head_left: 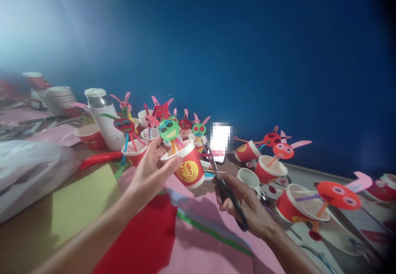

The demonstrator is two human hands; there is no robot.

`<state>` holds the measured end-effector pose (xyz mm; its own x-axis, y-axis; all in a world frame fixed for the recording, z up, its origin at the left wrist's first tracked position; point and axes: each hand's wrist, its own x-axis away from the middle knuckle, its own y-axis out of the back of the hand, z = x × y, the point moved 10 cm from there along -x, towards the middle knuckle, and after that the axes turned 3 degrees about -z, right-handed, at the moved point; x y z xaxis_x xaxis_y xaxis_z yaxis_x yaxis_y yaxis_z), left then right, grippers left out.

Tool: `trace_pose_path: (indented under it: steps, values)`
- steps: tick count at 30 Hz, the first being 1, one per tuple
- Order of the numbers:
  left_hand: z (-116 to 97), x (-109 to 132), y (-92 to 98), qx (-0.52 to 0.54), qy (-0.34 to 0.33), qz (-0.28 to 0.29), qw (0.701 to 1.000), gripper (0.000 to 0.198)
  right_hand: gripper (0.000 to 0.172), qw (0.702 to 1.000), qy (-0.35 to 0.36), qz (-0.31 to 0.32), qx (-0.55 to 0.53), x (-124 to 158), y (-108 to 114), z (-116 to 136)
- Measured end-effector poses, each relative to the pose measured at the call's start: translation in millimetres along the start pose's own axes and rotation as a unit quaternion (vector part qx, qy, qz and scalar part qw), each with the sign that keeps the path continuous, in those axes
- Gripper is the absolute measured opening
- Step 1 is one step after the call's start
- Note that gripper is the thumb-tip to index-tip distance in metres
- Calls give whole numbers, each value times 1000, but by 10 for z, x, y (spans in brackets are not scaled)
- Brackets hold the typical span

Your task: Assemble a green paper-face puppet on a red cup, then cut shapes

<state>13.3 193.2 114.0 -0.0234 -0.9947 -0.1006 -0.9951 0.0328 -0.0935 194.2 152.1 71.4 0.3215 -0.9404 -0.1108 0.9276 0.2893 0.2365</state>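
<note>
My left hand (153, 169) grips a red paper cup (187, 167) with a gold emblem, tilted toward the right. A green paper face with sunglasses (168, 129) stands on straws out of the cup. My right hand (244, 202) is closed around the black handles of a pair of scissors (221, 179). The blades point up and left, and their tips lie close to the cup's rim.
Several red cups with paper rabbit faces (283, 150) stand along the blue wall. A white thermos (103, 117) and stacked bowls (62, 97) sit at the left. Red (139, 237), yellow (80, 200) and pink paper sheets (210, 249) cover the table, with a plastic bag (27, 171) at far left.
</note>
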Motion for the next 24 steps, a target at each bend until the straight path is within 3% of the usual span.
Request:
trace_pose_path:
  steps: [3, 15, 24]
  values:
    - [-11, -2, 40, -16, -3, -18, 1000, 66, 29, 1000, -4, -7, -10, 2, 10, -45]
    - [25, -63, 42, 13, -20, 3, 1000, 60, 33, 998, -25, -39, -44, -16, 29, -172]
    - [112, -107, 124, -11, 3, -16, 1000, 74, 32, 996, -44, -63, -36, -27, 42, -161]
